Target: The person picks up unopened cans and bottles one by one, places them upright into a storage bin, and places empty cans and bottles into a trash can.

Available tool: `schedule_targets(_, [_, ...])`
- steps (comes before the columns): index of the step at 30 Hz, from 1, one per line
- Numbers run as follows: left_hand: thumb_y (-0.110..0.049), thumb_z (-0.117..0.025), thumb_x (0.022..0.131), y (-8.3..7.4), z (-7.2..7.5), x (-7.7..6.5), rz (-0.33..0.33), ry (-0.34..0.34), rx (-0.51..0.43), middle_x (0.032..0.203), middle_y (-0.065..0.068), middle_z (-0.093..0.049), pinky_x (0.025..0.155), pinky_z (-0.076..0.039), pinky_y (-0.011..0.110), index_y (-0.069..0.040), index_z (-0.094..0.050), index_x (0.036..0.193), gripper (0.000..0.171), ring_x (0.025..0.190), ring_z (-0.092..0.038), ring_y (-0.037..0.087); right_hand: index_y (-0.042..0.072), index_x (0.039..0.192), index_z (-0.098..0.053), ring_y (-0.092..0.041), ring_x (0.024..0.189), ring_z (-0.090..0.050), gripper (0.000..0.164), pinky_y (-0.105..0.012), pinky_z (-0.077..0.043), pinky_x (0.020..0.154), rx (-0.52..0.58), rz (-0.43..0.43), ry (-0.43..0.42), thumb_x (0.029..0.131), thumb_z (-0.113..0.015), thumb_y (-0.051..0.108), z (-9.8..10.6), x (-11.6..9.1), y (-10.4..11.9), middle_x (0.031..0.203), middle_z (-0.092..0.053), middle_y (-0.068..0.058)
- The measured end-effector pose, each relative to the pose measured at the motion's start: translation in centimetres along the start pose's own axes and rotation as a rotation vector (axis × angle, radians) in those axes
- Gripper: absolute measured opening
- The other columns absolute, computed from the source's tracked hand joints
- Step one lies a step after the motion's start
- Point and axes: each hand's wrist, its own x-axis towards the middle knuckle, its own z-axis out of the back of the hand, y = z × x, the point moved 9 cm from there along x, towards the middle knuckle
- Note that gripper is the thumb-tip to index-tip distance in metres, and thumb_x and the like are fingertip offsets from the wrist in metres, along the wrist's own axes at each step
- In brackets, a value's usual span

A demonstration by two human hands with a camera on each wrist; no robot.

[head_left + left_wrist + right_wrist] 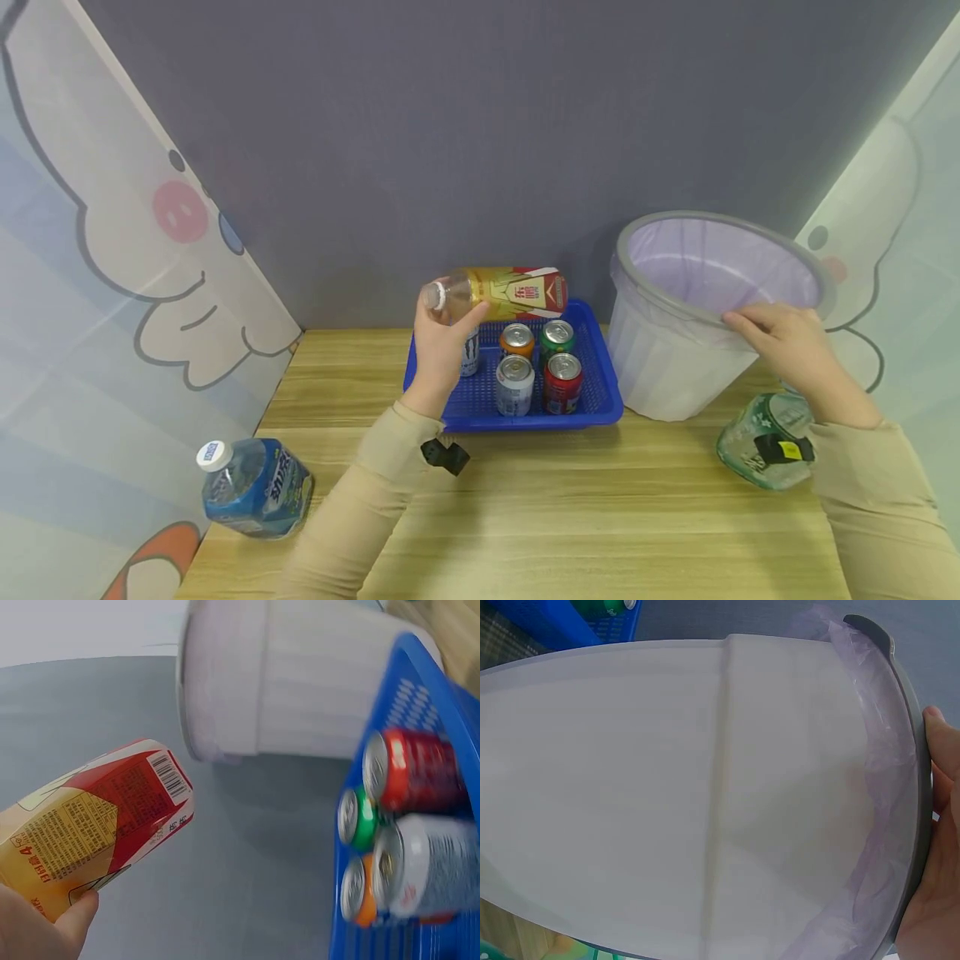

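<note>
My left hand (438, 358) grips a plastic drink bottle (528, 293) with a yellow and red label. The bottle lies sideways in the air, its cap end toward the left, above the back of a blue basket (540, 422). In the left wrist view the thumb lies against the bottle (112, 817), whose red base points away from the hand. My right hand (787, 346) holds the near right rim of a white trash bin (652, 358). The bin has a grey rim and a thin purple liner (889, 772), and leans in the head view.
Several drink cans stand in the basket, among them an orange can (517, 340), a green can (557, 336), a silver can (515, 387) and a red can (562, 385). A blue bottle with a white cap (258, 487) stands left. A green-tinted clear container (757, 442) lies under the right forearm.
</note>
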Motion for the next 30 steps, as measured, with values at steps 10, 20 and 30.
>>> schedule_targets(10, [0.005,-0.068,0.081,0.2,-4.4,0.5,0.03,0.033,-0.229,0.121,0.003,-0.053,0.091,-0.049,0.026,-0.009,-0.046,0.12,0.047,0.114,-0.053,0.018,0.002,0.084,-0.07,-0.032,0.076,-0.056,0.027,-0.038,-0.035,0.067,-0.006,0.004,-0.014,0.096,-0.053,0.02,0.1,0.0,0.0,0.083,-0.069,-0.021])
schedule_targets(20, [0.003,-0.072,0.079,-0.2,-8.6,1.7,0.064,0.073,-0.238,0.124,0.0,-0.053,0.097,-0.048,0.029,-0.011,-0.044,0.126,0.056,0.117,-0.053,0.015,0.0,0.086,-0.07,-0.036,0.078,-0.058,0.028,-0.043,-0.036,0.071,0.004,0.001,-0.023,0.096,-0.053,0.02,0.1,-0.1,-0.1,0.086,-0.069,-0.024])
schedule_targets(30, [0.003,-0.074,0.076,-0.2,-11.9,2.1,0.044,0.122,-0.199,0.122,0.0,-0.053,0.094,-0.051,0.028,-0.01,-0.046,0.126,0.058,0.117,-0.055,0.014,0.004,0.081,-0.07,-0.007,0.071,-0.051,0.027,-0.035,-0.034,0.065,-0.007,0.007,-0.034,0.096,-0.054,0.021,0.3,0.0,0.0,0.08,-0.069,-0.019])
